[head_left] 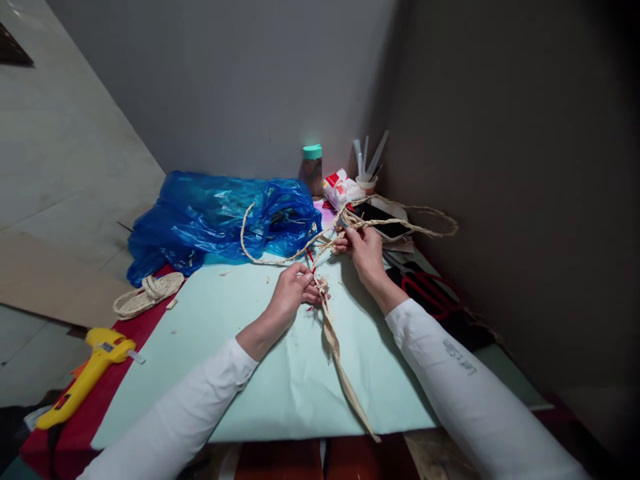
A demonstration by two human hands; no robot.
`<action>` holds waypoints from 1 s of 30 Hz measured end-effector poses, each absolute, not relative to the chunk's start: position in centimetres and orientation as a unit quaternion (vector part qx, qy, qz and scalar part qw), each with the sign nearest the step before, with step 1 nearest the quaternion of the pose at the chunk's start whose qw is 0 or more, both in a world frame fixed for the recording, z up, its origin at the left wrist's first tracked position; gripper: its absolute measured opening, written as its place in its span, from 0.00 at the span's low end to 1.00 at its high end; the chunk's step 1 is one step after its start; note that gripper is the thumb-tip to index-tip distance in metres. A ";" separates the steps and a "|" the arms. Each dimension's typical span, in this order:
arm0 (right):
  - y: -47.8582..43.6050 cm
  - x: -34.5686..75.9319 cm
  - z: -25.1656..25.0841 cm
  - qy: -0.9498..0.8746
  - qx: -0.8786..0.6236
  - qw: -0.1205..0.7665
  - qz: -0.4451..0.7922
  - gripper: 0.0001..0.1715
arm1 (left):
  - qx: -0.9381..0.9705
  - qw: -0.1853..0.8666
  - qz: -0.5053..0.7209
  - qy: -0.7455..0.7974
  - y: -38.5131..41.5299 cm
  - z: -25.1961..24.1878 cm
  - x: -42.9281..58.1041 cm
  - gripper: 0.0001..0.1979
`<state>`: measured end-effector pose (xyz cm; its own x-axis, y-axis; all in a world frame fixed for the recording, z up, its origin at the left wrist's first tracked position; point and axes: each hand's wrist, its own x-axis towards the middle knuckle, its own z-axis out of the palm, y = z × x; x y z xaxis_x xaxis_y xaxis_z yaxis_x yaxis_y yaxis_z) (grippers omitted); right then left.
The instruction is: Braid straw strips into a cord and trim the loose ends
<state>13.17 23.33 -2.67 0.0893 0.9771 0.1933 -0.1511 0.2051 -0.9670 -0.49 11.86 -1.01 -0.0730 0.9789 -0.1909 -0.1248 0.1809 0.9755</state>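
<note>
Leftmost, a yellow glue gun (83,381) on the red cloth (143,328), nozzle pointing right. Behind it, a coil (149,295) of pale cord, lying loose. Farther back, a crumpled blue bag (220,219), mouth toward the hands.

Left hand (295,291): thumb and fingers pinched together on the braid (281,262), over the pale green sheet (210,360). A thin red strip (313,270) shows at the fingertips; cannot tell what it is. One arm of the braid bends out left in front of the bag.

Key relation: the braid's worked length slants between the hands, from the left hand up and away to the right. Its flat tail (341,365) runs the other way, from the left hand toward the near edge, slanting right. So left hand is nearer the tail; right hand nearer the loop.

Behind: jar (313,172), then red-and-white box (337,189).

Right hand (366,252): farther from the wearer, fingertips pinching the braid where strands cross. Loop swings out right, above the dark tablet (383,219). Red-handled scissors (431,293) rightmost, beside the right forearm.
</note>
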 end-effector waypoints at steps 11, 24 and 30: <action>19.2 12.0 -2.0 -0.641 -0.355 0.405 0.547 0.12 | 0.363 0.552 0.549 0.512 11.1 -1.6 -0.8 0.05; 18.1 11.1 -1.5 -0.543 -0.363 0.397 0.645 0.26 | 0.353 0.533 0.577 0.509 11.4 -1.2 -1.0 0.08; 17.8 11.1 -1.2 -0.512 -0.363 0.388 0.674 0.26 | 0.335 0.532 0.583 0.514 11.5 -1.3 -1.3 0.08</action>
